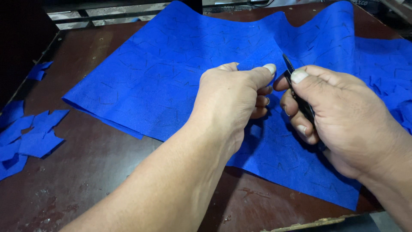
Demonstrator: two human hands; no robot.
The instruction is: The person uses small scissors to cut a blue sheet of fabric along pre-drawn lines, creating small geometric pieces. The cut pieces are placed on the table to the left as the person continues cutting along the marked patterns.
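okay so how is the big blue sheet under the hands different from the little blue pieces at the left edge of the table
The big blue sheet is one wide, wavy spread covered in dark drawn marks; the small blue pieces are separate scraps in a loose pile with no marks I can see. The left hand pinches the sheet while the right hand holds a dark tool at it; the pieces lie untouched. Both look like the same blue fabric.

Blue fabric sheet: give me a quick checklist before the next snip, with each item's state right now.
1. Left hand pinching the blue fabric sheet: ok.
2. Right hand gripping the small black scissors: ok.
3. Blade tip showing above the thumb: ok.
4. Blades open or closed: cannot tell, fingers hide them.
5. Left fingertips apart from the blade: not ok, very close.
6. Cut blue scraps lying off the sheet, on the brown table: ok.
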